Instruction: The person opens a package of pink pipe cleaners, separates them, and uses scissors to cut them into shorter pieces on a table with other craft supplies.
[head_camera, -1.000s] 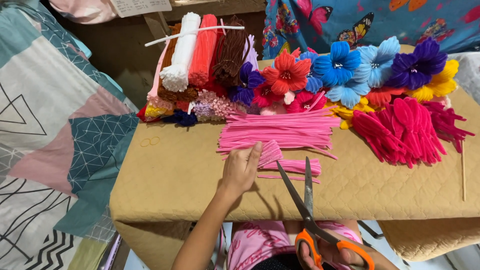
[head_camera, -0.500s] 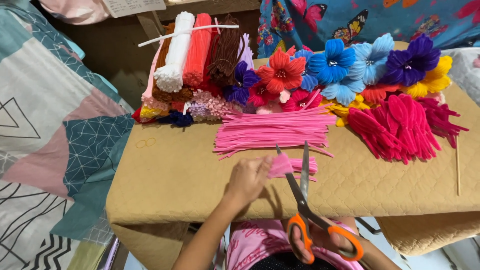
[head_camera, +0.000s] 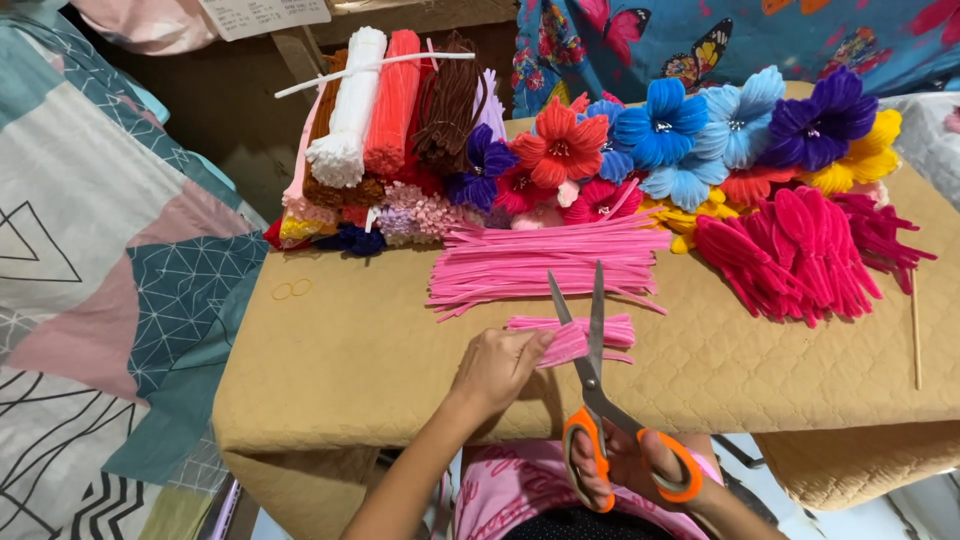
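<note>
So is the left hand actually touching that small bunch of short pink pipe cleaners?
Touching. The head view shows the left hand with its fingertips pinching one end of the small pink bunch, no gap between them.

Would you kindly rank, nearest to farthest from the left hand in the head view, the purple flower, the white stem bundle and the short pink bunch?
1. Short pink bunch: held by the left hand.
2. White stem bundle: far left.
3. Purple flower: far right.
</note>
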